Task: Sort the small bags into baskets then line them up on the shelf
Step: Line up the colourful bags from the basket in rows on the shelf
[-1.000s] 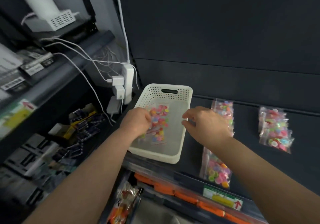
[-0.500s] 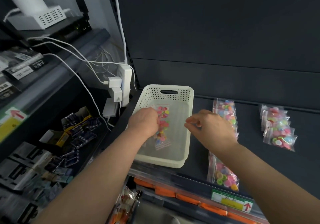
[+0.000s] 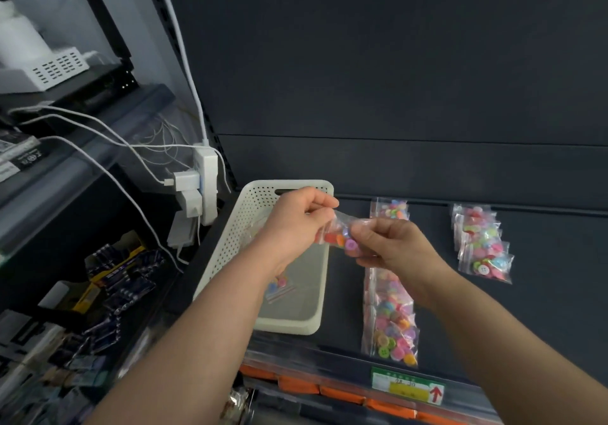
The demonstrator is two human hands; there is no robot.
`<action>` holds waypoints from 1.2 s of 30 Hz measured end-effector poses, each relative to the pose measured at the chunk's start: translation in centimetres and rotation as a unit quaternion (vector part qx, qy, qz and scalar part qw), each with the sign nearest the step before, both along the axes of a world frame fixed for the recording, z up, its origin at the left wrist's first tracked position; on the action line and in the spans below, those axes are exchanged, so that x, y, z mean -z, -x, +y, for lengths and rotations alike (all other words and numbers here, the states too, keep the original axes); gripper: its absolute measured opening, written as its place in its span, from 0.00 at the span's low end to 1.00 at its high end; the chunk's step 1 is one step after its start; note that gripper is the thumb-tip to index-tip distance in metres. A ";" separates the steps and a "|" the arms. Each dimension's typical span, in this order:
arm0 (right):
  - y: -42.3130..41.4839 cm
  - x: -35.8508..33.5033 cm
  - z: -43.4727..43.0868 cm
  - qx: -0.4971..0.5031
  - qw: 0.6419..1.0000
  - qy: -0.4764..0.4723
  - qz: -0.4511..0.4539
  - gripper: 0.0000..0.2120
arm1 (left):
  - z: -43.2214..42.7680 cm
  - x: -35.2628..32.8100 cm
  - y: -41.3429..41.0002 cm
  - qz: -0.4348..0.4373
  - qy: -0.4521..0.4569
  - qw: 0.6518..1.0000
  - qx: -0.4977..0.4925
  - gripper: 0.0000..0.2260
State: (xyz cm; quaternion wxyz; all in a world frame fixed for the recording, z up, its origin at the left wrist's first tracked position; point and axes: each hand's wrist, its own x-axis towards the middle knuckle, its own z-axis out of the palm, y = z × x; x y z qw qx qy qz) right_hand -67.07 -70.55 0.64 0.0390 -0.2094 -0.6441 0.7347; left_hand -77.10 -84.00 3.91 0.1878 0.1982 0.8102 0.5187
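Both hands pinch 1 clear bag of coloured buttons [image 3: 339,235] above the white perforated basket [image 3: 230,247]: left hand [image 3: 296,224] on its top, right hand [image 3: 391,247] alongside.

Both bare forearms reach forward from the lower edge of the view and converge at the centre. The left hand [image 3: 297,227] is raised, knuckles up, thumb and forefinger pinched together in a tight grip. The right hand [image 3: 393,247] sits just beside it, slightly lower, fingers [image 3: 365,232] curled inward and pinched closed, wrist bent.
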 end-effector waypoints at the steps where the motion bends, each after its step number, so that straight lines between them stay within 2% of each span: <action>1: -0.5 0.0 0.6 0.020 1.000 0.003 -0.001 0.08 | 0.8 0.2 -0.4 -0.003 -0.002 1.000 0.004 0.07; 5: -2.8 0.7 3.8 0.098 0.995 0.005 -0.007 0.07 | 4.2 1.2 -2.1 -0.038 0.004 0.999 0.031 0.02; 10: -7.2 2.8 7.9 0.162 0.985 0.001 -0.052 0.06 | 9.4 4.1 -5.3 -0.007 0.081 0.994 0.068 0.06; 13: -10.4 3.8 10.1 0.165 0.982 -0.016 -0.085 0.03 | 12.5 6.2 -7.6 -0.024 0.096 0.992 0.082 0.07; 16: -12.2 4.8 11.9 0.218 0.964 -0.085 -0.126 0.10 | 15.0 8.0 -9.5 -0.020 0.113 0.989 0.091 0.08; 19: -12.7 5.6 13.0 0.258 0.933 -0.189 -0.166 0.11 | 16.7 9.2 -10.6 0.023 0.143 0.986 0.078 0.09; 23: -12.3 6.3 13.7 0.242 0.923 -0.253 -0.162 0.13 | 17.6 9.9 -11.0 0.065 0.166 0.982 0.056 0.10; 25: -12.1 6.5 13.9 0.231 0.918 -0.279 -0.163 0.15 | 17.8 10.0 -10.9 0.085 0.189 0.977 0.053 0.13; 28: -11.8 6.7 14.3 0.214 0.905 -0.322 -0.179 0.08 | 18.0 10.0 -10.7 0.107 0.218 0.968 0.056 0.17; 32: -11.4 7.3 14.4 0.171 0.881 -0.390 -0.206 0.17 | 18.1 10.0 -10.6 0.111 0.209 0.970 0.058 0.10; 36: -11.1 7.4 14.4 0.147 0.871 -0.414 -0.220 0.15 | 18.1 9.9 -10.6 0.100 0.206 0.971 0.060 0.07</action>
